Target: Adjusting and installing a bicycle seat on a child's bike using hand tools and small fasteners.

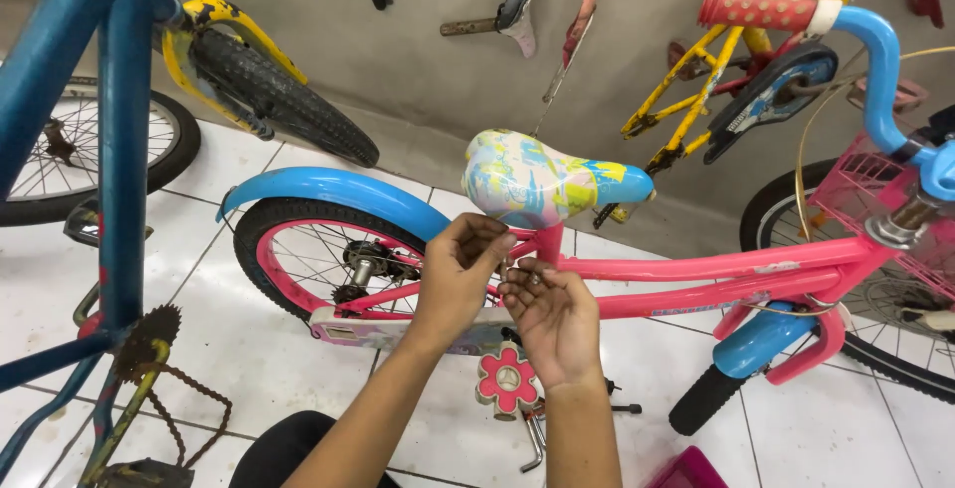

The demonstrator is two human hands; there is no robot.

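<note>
A small pink bicycle [696, 279] is standing across the middle of the view, its long axis running left to right: the rear wheel [318, 254] under a blue mudguard [328, 192] is sitting to the left, and the blue handlebar [875, 70] with its red dotted grip [756, 10] is pointing up at the right, beside a pink basket [875, 185]. Its pastel patterned saddle [542, 182] is lying roughly level, nose toward the right. A pink flower-shaped chain guard [507, 381] is facing the camera low down.

Both hands are meeting just under the saddle, where the seat post joins the frame. The left hand [458, 274] is curling its fingers [487, 239] narrowly in against the clamp there, touching it. The right hand [552, 314] is turned palm upward, fingers [532, 279] bent close together and pinching at a small metal part (too small to tell what it is).

The bicycle is resting on a white tiled floor [259, 349], somewhat scuffed. A blue bicycle frame [114, 140] with a rusty chain [189, 393] is standing near at the left, a black tyre with a yellow mudguard [269, 90] is leaning behind it, and a yellow bicycle frame [716, 70] is hanging against the grey wall [418, 60] at the right, where a loose saddle [512, 5] is also hanging.
</note>
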